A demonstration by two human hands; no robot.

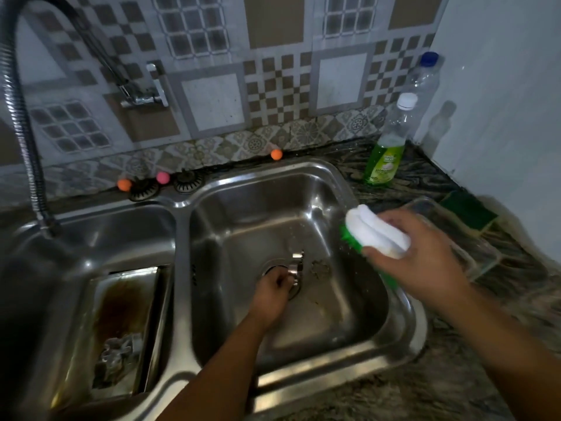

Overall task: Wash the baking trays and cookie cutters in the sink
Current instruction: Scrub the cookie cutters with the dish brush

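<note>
Two hands are at work, and I read them from the middle out. My left hand [274, 288] is down at the bottom of the right sink basin [349, 183], fingers curled round a small shiny cookie cutter [296, 264] right over the drain [273, 268]. My right hand [425, 262] hovers above that basin's right rim, gripping a scrubbing brush [376, 235] by its white handle, green bristles pointing down and left toward the basin.

Just right of the drain a second, flower-shaped cutter [320, 265] lies flat on the steel. In the left basin [91, 232] a baking tray [127, 323] with a dark brown stain rests at a slant, with what looks like a crumpled bit of metal or foil on its lower end; I cannot tell what it is. The hose tap [21, 117] hangs over that left basin, not over the one I'm working in. A green bottle of dish soap [387, 153] stands on the counter behind the right basin, and a sponge [469, 209] lies near the wall.

My worry: the cutter is wet, thin and held right above the open drain, so a loose pinch under the brush's push could drop it in. Its thin edge could also nick a finger if I scrub hard.
</note>
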